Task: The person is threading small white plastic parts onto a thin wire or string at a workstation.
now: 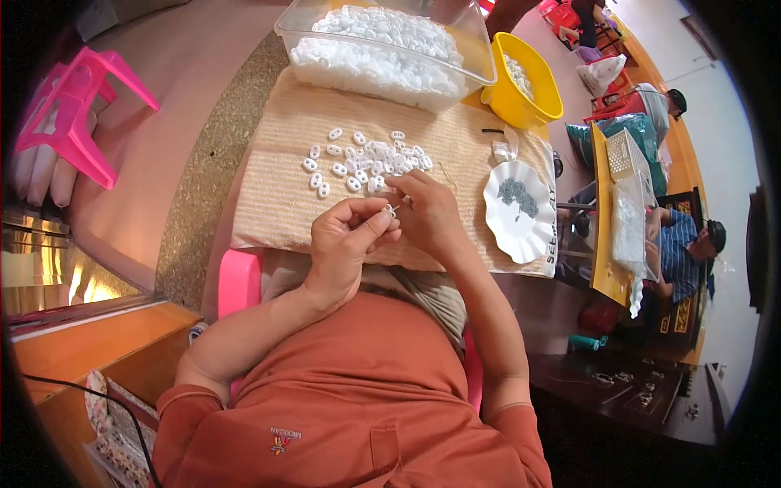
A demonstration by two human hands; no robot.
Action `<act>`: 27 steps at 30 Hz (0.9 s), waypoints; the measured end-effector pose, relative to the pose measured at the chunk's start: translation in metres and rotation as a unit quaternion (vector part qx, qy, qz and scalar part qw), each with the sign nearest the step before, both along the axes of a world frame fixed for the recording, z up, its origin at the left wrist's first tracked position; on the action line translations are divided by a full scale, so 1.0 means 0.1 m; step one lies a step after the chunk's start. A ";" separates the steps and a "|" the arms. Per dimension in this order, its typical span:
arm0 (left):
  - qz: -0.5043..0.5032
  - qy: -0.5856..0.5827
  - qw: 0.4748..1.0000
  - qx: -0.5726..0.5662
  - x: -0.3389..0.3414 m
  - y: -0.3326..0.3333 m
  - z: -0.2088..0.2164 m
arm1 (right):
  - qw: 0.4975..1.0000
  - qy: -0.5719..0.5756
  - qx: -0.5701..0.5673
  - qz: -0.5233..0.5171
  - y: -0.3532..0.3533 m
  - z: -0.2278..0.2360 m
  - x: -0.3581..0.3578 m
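Note:
My left hand [346, 244] pinches a small white plastic piece [388, 211] between thumb and fingertips, just above the near edge of the cloth-covered table. Close against it, my right hand [431, 213] has its fingers bent in toward the same piece. A thin pale sliver shows between the two hands, but what the right fingers grip is hidden. Just beyond them lies a loose pile of white oval plastic pieces [376, 161], each with two dark holes. A white scalloped plate [521, 236] to the right holds many tiny grey-green bits [518, 198].
A clear plastic bin [382, 91] full of white pieces stands at the table's far side, beside a yellow basket [547, 96]. A small clear packet [504, 150] lies above the plate. At far left is a pink stool [77, 122]. Other people sit at the right, one at a yellow table [606, 220].

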State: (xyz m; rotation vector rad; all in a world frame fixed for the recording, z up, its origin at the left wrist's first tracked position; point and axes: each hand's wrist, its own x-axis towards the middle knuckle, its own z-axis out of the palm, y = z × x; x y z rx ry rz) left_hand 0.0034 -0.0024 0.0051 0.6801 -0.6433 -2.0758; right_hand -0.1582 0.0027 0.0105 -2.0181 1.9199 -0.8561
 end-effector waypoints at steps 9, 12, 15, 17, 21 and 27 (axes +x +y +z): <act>0.033 -0.005 0.999 -0.007 -0.01 -0.02 0.03 | 0.994 0.098 0.053 -0.014 -0.11 0.06 0.12; 0.035 -0.004 0.999 -0.001 -0.01 -0.03 0.01 | 0.999 0.048 0.013 -0.014 -0.08 -0.02 0.08; 0.031 -0.005 0.999 -0.004 -0.01 -0.03 0.00 | 0.994 -0.106 -0.008 -0.042 0.02 -0.04 0.03; 0.030 -0.005 1.000 -0.002 -0.01 -0.01 -0.01 | 0.975 -0.211 0.013 -0.065 0.10 -0.04 0.00; 0.026 -0.011 1.000 0.001 -0.02 -0.02 -0.04 | 0.914 -0.397 0.060 -0.055 0.21 -0.04 -0.10; 0.010 -0.015 1.000 0.018 -0.02 -0.03 -0.06 | 0.865 -0.494 0.059 -0.071 0.37 -0.03 -0.12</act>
